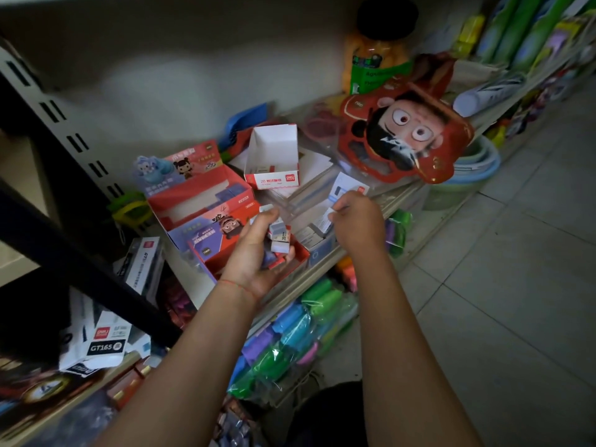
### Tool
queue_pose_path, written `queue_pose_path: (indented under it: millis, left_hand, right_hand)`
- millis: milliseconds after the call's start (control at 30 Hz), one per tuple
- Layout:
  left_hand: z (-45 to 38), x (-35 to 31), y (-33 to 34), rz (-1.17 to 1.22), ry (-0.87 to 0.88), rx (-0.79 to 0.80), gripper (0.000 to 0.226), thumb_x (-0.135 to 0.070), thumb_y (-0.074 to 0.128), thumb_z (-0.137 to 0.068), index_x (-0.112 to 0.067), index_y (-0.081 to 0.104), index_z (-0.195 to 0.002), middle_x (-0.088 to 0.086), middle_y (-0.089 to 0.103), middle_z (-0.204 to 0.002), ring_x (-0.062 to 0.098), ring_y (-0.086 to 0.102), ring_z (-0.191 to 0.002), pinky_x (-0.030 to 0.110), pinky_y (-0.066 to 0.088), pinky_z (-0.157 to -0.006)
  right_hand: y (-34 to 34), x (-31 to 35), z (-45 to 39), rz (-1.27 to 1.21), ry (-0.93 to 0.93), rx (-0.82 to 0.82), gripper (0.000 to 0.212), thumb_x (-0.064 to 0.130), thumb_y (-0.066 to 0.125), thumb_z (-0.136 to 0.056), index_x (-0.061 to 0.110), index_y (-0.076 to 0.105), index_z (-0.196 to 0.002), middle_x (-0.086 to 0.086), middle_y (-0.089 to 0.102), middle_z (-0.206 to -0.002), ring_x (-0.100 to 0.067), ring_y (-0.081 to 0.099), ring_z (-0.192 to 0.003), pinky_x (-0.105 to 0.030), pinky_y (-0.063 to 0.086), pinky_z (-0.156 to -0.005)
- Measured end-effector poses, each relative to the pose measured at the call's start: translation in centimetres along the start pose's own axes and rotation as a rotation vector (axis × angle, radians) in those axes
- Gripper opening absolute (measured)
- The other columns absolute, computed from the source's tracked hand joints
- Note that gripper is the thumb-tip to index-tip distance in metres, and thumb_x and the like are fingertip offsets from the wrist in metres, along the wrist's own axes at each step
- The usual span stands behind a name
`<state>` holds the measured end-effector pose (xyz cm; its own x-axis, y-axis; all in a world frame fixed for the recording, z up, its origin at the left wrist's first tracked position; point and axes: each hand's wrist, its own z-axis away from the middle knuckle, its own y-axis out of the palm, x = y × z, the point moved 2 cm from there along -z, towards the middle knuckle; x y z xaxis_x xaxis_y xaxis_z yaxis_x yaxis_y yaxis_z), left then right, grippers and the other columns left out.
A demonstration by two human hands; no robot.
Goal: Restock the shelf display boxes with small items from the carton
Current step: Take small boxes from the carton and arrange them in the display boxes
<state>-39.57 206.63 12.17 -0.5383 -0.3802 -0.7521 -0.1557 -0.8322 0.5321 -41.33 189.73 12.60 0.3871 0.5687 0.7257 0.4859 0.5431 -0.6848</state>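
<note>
My left hand (258,250) holds a stack of small wrapped 2B erasers (280,236), thumb curled over the top, above a red display box (214,253) at the shelf's front edge. My right hand (356,221) pinches one small white item (325,221) over a box of similar items (311,235) to the right. A white and red 2B display box (274,156) stands open further back, nearly empty. Behind the left hand sits a larger red display box (200,195) with a cartoon header card.
A red cartoon-face pack (406,137) and an orange jar (375,56) stand at the back right of the shelf. Bags of coloured items (290,337) hang below the shelf edge. White GT165 packs (103,343) lie at lower left. A dark shelf upright (80,253) crosses the left side.
</note>
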Motion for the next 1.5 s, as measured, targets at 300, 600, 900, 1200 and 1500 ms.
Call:
queue_pose_path:
  millis: [300, 600, 900, 1200, 1500]
  left_hand:
    - [0.3, 0.0, 0.1, -0.005, 0.008, -0.002, 0.031, -0.03, 0.066, -0.088, -0.02, 0.053, -0.113, 0.0, 0.061, -0.079, 0.01, 0.059, -0.06, 0.021, 0.049, -0.051]
    - [1.0, -0.2, 0.6, 0.02, -0.001, -0.009, 0.028, -0.029, 0.065, -0.089, -0.021, 0.052, -0.112, -0.002, 0.06, -0.075, 0.009, 0.057, -0.06, 0.019, 0.048, -0.052]
    - [1.6, -0.6, 0.4, 0.079, -0.032, 0.05, 0.037, -0.033, 0.071, -0.08, -0.023, 0.055, -0.112, -0.002, 0.06, -0.079, 0.01, 0.057, -0.066, 0.021, 0.049, -0.052]
    - [1.8, -0.8, 1.1, -0.024, -0.004, 0.135, 0.064, -0.049, 0.069, -0.077, -0.023, 0.054, -0.134, -0.001, 0.067, -0.107, 0.01, 0.063, -0.084, 0.022, 0.049, -0.057]
    - [1.7, -0.5, 1.0, 0.044, -0.017, 0.081, 0.012, -0.022, 0.065, -0.089, -0.03, 0.056, -0.091, -0.004, 0.064, -0.086, 0.009, 0.06, -0.072, 0.02, 0.048, -0.051]
  right_hand:
    - [0.0, 0.6, 0.2, 0.479, 0.021, -0.022, 0.028, 0.016, 0.052, -0.094, 0.009, 0.064, -0.119, -0.015, 0.058, -0.121, -0.032, 0.062, -0.106, -0.036, 0.051, -0.081]
    - [1.3, -1.1, 0.0, 0.433, 0.112, 0.353, 0.048, 0.037, 0.023, -0.098, 0.013, 0.051, -0.13, -0.017, 0.048, -0.128, -0.027, 0.042, -0.102, -0.045, 0.038, -0.083]
    - [-0.3, -0.2, 0.4, 0.388, 0.032, 0.232, 0.048, 0.04, 0.028, -0.101, 0.008, 0.058, -0.12, -0.019, 0.054, -0.121, -0.03, 0.053, -0.104, -0.04, 0.039, -0.081]
    - [-1.9, 6.1, 3.9, -0.358, -0.314, 0.595, 0.034, 0.035, 0.077, -0.081, 0.031, 0.067, -0.112, 0.005, 0.049, -0.073, -0.005, 0.05, -0.064, -0.022, 0.041, -0.064]
    - [-2.2, 4.6, 2.7, -0.616, -0.055, 0.455, 0.015, 0.018, 0.062, -0.094, 0.019, 0.049, -0.1, -0.003, 0.059, -0.069, -0.014, 0.048, -0.051, -0.024, 0.036, -0.046]
